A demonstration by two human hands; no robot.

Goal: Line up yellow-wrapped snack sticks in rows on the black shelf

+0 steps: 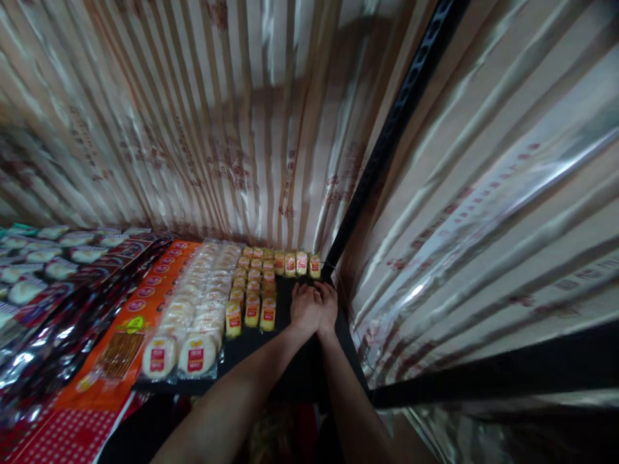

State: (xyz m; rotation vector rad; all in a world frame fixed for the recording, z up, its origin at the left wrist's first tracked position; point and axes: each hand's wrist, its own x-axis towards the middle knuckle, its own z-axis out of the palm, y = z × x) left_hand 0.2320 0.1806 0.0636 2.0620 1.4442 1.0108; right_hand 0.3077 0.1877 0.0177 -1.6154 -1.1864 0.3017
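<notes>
both forearms reach far onto the shelf [242,351]. left hand [304,310] and right hand [330,299] touch, fingers together; i cannot tell if they grip anything. packets [252,309] lie just left, rows running near-to-far, left hand nearer.

Surface [246,351]: black | yellow packets [252,303] are laid in rows | round wrapped cakes [200,303] are lined beside them | orange packs [145,303] are spread further left

Yellow packets [252,309], black shelf [271,351], striped sheeting [193,129]
</notes>
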